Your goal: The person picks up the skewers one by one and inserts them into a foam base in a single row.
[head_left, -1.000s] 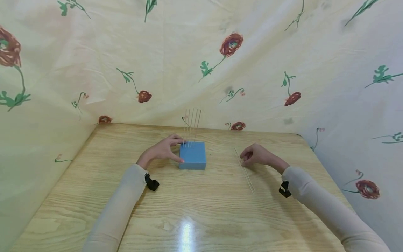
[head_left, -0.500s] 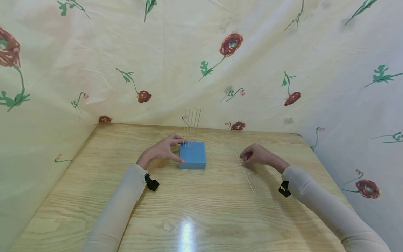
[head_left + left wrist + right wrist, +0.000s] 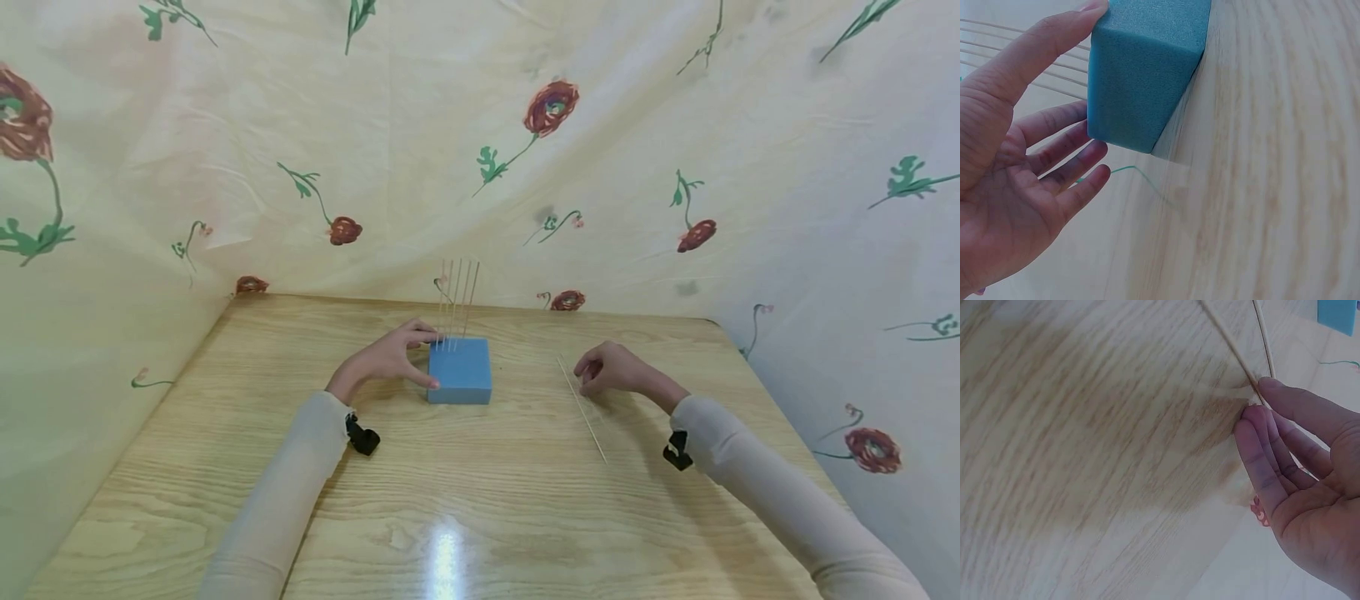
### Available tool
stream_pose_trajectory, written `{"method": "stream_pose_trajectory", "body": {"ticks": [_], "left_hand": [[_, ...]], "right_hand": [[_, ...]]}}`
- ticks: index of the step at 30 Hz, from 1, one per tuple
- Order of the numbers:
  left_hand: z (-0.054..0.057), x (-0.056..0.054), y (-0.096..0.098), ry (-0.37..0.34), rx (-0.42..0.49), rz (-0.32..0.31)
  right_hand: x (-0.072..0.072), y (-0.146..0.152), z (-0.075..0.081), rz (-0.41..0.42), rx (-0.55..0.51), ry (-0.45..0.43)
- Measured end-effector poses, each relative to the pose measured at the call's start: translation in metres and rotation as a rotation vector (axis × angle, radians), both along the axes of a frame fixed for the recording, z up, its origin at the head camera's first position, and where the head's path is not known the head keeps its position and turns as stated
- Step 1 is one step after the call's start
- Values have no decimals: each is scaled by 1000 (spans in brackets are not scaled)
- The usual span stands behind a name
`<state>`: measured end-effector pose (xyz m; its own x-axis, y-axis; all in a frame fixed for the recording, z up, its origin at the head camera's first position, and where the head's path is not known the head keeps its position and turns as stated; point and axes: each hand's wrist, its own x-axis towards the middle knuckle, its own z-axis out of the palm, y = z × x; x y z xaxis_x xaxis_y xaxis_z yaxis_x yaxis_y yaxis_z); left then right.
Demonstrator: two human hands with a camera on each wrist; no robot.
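Note:
A blue foam block (image 3: 459,368) sits on the table with several thin wooden sticks (image 3: 457,300) standing upright along its back left part. My left hand (image 3: 386,354) holds the block from its left side, thumb at the front corner and fingers toward the back; the left wrist view shows the thumb on the block's edge (image 3: 1141,87). To the right, my right hand (image 3: 611,368) pinches a thin wooden stick (image 3: 1232,345) between thumb and fingertips. Beside it runs a second stick (image 3: 1264,334), which in the head view lies slanted on the table (image 3: 480,492).
A cream cloth with red flowers (image 3: 420,150) hangs behind the table and along both sides. Black straps with small mounts (image 3: 363,437) sit at both wrists. Light glares off the table's front.
Near my right hand the two sticks have shifted against each other; one now shows plainly and the other is hard to make out. My left hand and the block stay in place.

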<state>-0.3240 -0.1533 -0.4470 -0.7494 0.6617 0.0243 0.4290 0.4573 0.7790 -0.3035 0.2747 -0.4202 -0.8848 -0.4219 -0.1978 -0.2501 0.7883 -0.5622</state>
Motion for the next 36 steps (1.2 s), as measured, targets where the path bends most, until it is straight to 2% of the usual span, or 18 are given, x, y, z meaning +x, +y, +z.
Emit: {"method": "stream_pose_trajectory", "body": {"ticks": [13, 22, 31, 36], "left_hand": [[1, -1, 0, 1, 5, -5], [1, 0, -1, 2, -3, 5], [0, -1, 0, 8, 0, -8], [-1, -2, 0, 11, -4, -4]], "right_hand": [[-4, 14, 2, -60, 0, -65], [-5, 21, 4, -63, -11, -111], [-3, 31, 6, -6, -31, -131], [-1, 36, 5, -23, -55, -153]]}}
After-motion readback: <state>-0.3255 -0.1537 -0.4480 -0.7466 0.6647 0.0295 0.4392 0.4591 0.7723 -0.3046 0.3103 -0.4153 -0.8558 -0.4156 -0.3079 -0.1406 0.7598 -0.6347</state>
